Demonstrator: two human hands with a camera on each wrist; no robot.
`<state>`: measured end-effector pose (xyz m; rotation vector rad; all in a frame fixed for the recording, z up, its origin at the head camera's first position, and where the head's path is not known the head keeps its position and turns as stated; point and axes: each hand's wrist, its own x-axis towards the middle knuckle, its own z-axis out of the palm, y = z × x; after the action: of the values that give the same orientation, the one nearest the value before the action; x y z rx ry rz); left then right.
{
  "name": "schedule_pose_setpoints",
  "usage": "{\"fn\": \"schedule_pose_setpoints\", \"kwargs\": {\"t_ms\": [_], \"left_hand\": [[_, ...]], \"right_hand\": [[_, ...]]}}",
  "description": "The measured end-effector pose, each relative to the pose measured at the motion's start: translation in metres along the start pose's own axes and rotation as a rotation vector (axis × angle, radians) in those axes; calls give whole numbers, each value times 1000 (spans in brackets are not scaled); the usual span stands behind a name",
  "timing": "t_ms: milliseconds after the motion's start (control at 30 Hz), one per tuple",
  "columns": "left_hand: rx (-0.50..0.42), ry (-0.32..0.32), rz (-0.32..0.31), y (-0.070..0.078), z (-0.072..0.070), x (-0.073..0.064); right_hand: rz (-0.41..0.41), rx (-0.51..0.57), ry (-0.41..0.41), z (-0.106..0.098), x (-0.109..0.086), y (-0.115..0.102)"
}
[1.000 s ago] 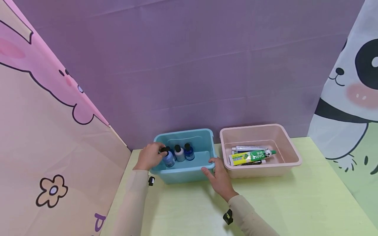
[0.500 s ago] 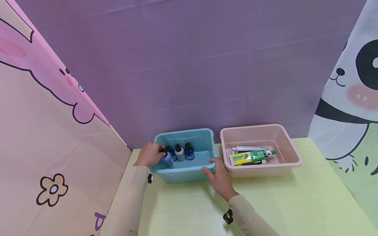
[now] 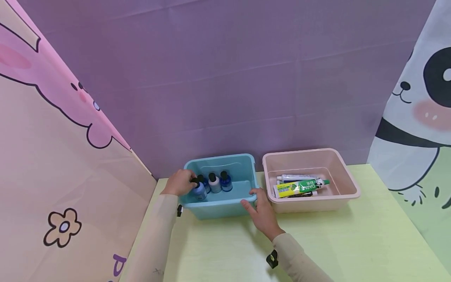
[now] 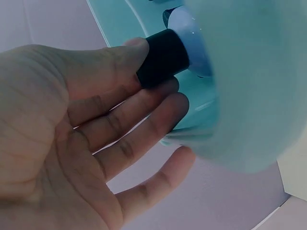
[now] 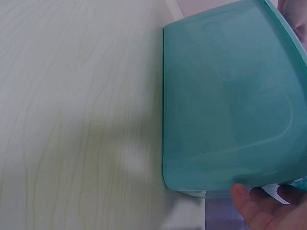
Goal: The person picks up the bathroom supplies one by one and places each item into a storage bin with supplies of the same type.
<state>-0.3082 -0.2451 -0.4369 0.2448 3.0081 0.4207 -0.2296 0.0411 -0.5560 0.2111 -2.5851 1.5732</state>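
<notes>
In the head view, my left hand point(image 3: 179, 182) reaches over the left rim of a blue plastic bin point(image 3: 222, 205). Thumb and fingertips pinch the black cap point(image 4: 165, 56) of a light blue nail polish bottle point(image 3: 200, 192); whether its base touches the bin floor cannot be told. Beside it inside the bin stand a white bottle point(image 3: 215, 185), a dark blue bottle point(image 3: 226, 183) and another blue bottle point(image 3: 206, 185) partly hidden behind it, all black-capped. My right hand point(image 3: 263, 215) holds the bin's front right corner, thumb at the front, fingers round the side.
A pink bin point(image 3: 317, 203) stands just right of the blue one, holding toothpaste tubes, with a yellow and green tube point(image 3: 299, 188) on top. Both bins sit on a pale yellow-green table point(image 3: 225, 250) against a purple backdrop point(image 3: 225, 86). Cartoon-printed panels flank both sides.
My left hand has shifted slightly left with the light blue nail polish bottle. My right hand and both bins stay put.
</notes>
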Motion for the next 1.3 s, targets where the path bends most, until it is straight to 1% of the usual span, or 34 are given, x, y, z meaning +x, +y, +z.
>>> {"fn": "schedule_pose_setpoints", "kwargs": {"t_ms": [200,433,667,800,1033,1133,1300], "left_hand": [[44,-42,6,0,-2,7],[73,-87,-8,2,-5,11],[101,-113,-13,5,-5,16],[135,-133,-25,5,-5,21],[191,-188,-71,10,-2,30],[222,-195,-69,12,-2,31],[284,-193,-41,14,-1,34]], "right_hand": [[-4,6,4,1,0,1],[-13,8,10,1,0,2],[-6,4,11,2,0,3],[-5,2,6,1,0,2],[-8,-6,4,1,0,1],[-12,-4,10,2,0,1],[-32,-27,25,2,1,2]]}}
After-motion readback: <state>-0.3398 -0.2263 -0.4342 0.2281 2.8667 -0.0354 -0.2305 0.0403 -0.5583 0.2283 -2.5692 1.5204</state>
